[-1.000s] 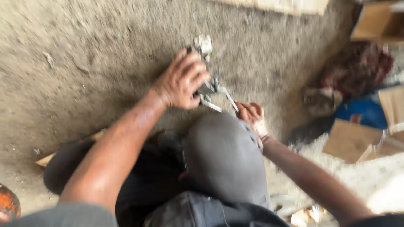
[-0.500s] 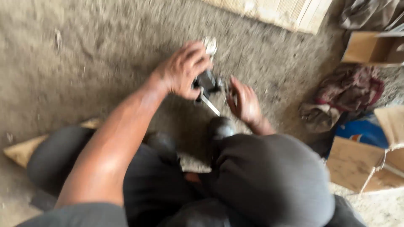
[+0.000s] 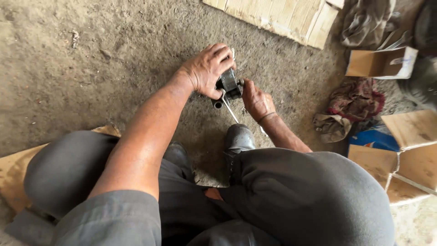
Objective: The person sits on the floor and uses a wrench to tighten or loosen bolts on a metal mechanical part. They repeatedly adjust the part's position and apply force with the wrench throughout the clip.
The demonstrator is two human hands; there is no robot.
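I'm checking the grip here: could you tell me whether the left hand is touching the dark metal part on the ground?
Touching. The head view shows the left hand laid over the dark metal part, fingers wrapped on its top with no gap visible.

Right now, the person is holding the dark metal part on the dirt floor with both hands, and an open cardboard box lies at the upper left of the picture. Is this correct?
Not quite. The head view shows the open cardboard box at the upper right, not the upper left. The rest holds: the left hand and the right hand both hold the dark metal part on the dirt floor.
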